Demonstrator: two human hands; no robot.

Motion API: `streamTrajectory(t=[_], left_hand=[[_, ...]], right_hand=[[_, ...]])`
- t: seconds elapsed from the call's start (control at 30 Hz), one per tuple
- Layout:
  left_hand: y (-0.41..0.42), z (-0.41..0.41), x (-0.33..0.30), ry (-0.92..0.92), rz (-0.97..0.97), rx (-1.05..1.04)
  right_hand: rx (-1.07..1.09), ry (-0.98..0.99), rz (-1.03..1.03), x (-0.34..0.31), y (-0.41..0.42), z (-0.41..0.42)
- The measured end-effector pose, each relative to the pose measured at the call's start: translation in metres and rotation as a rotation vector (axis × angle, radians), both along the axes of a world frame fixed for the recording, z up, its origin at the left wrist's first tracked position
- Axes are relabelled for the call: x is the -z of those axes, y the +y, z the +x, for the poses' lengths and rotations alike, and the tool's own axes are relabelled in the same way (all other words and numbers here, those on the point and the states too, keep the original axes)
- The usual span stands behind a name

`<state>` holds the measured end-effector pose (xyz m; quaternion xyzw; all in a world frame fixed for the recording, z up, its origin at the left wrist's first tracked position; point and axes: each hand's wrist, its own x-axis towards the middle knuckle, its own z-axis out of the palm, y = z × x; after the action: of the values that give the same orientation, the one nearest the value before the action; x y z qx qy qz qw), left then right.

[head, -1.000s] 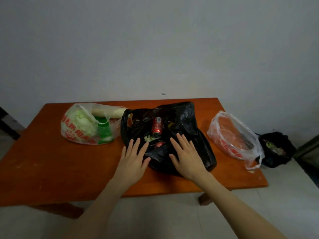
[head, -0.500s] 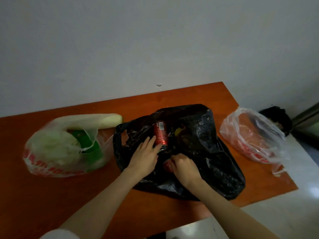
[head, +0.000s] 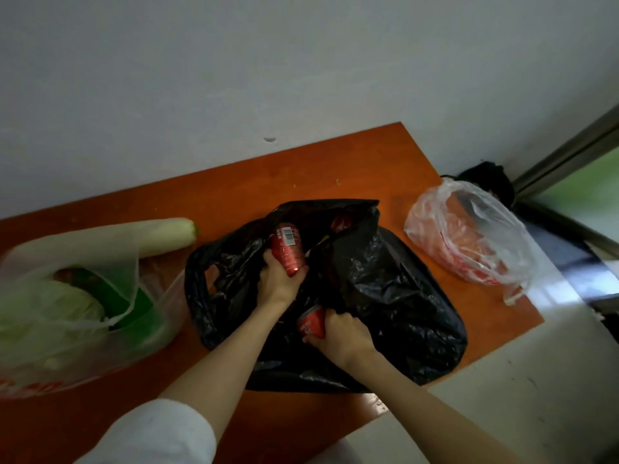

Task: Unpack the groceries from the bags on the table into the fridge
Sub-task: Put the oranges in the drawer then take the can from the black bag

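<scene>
Nearest me, the right hand (head: 338,333) had closed its grip round a small red drink can (head: 311,324) inside the crumpled black plastic bag (head: 385,296) on the orange wooden table (head: 234,192); beyond, the left hand (head: 279,279) clutched a second red barcoded can (head: 287,247). Loose bag folds might have snagged either can on lifting, I judged.

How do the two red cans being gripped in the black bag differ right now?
The left hand grips the upper can, which is mostly exposed, its barcode facing the camera. The right hand grips the lower can, which is largely hidden by fingers and the black bag. Both are red and still within the bag.
</scene>
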<state>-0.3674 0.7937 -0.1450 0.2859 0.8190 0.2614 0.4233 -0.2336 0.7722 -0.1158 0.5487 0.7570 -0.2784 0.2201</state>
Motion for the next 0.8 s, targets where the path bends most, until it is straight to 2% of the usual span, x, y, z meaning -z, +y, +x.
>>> streamTrajectory(t=[0.1,0.5,0.63,0.8], left_hand=[[0.0,-0.001,-0.002,-0.069,-0.008,-0.055],[-0.036,-0.015,-0.048,0.125,0.1,0.141],[-0.046,-0.015,-0.084,0.181,0.212,0.184],[-0.06,-0.007,-0.141,0.239,0.457,0.1]], right_hand=[[0.026,0.027,0.022,-0.002,-0.003,0.002],[0.188,0.412,0.131,-0.022,-0.035,0.028],[0.265,0.579,0.201,-0.032,-0.041,0.033],[0.318,0.836,0.273,-0.058,-0.048,0.053]])
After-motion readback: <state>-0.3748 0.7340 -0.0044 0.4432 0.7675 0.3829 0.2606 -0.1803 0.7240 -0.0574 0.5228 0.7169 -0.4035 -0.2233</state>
